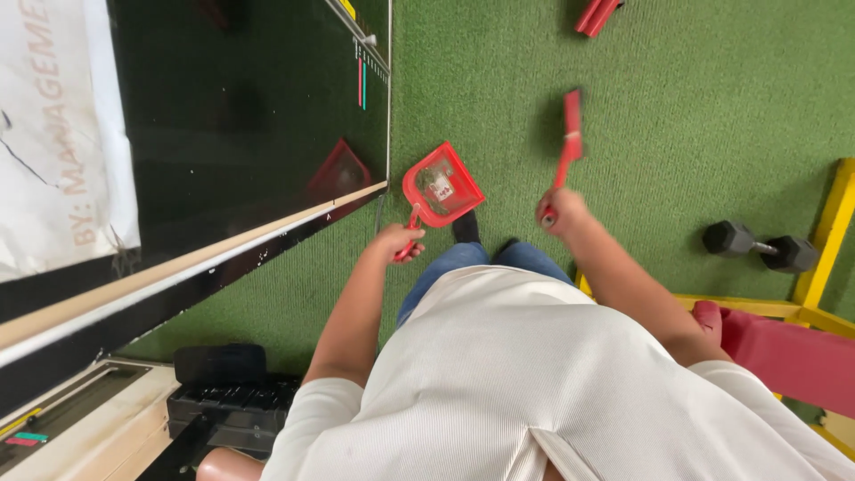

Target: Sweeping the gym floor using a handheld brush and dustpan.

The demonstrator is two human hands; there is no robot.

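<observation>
My left hand grips the handle of a red dustpan, held above the green turf with scraps of litter lying in its tray. My right hand holds a red hand brush by its handle, the brush head pointing away from me and blurred. The brush is to the right of the dustpan, apart from it. My jeans and dark shoes show between the two hands.
A dark mirrored wall panel with a pale base strip runs along the left. A black dumbbell lies on the turf at right, beside a yellow frame with a red pad. A black weight stack sits lower left.
</observation>
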